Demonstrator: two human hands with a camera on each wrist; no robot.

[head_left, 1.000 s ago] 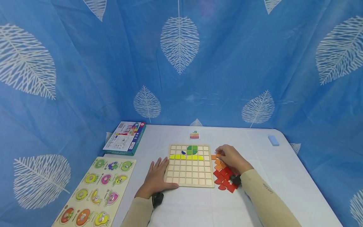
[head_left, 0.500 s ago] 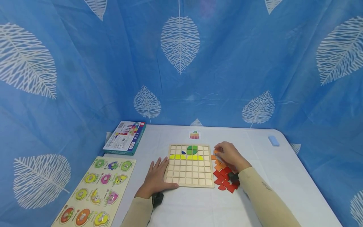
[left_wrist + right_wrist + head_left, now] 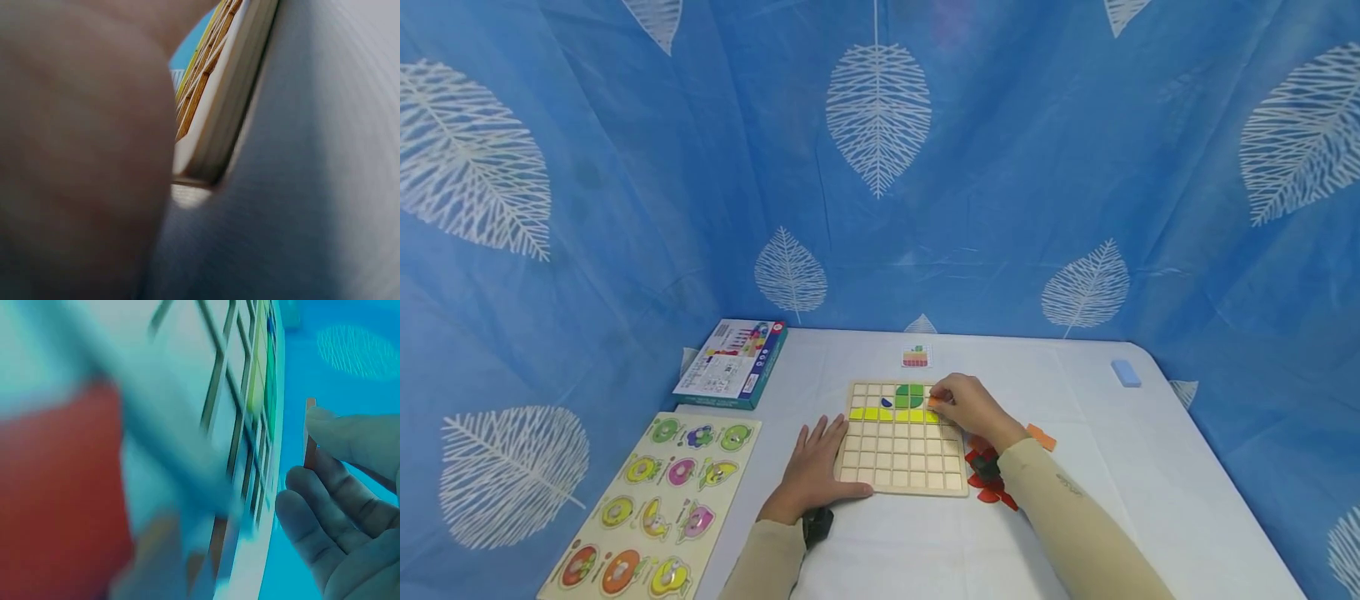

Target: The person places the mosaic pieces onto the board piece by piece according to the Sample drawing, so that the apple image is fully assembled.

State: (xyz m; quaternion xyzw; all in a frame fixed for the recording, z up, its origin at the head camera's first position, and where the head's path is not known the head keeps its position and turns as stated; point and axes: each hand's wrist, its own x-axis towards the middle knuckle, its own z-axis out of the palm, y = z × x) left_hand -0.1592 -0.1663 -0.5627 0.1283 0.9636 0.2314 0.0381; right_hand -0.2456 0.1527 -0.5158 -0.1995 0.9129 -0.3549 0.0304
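Note:
A wooden grid board (image 3: 893, 460) lies in the middle of the table. It bears a row of yellow pieces (image 3: 871, 414), a green group (image 3: 904, 402) above that row, and a small dark blue piece (image 3: 886, 403). My left hand (image 3: 808, 473) rests spread along the board's left side, thumb at the front edge. Between thumb and fingers, my right hand (image 3: 976, 408) pinches an orange tile (image 3: 934, 402) over the board's upper right. In the right wrist view the pinched tile (image 3: 310, 457) stands on edge, beyond the grid.
Red tiles (image 3: 989, 493) lie right of the board, partly under the right wrist; more orange tiles (image 3: 1041, 437) show beyond the forearm. A small pattern card (image 3: 917, 357) is behind the board. At left are a game box (image 3: 730, 362) and a fruit puzzle board (image 3: 655, 492). A light blue block (image 3: 1125, 373) sits far right.
My right hand has moved left from the pile of loose tiles to over the board's upper right, carrying an orange tile. The left hand has stayed in place.

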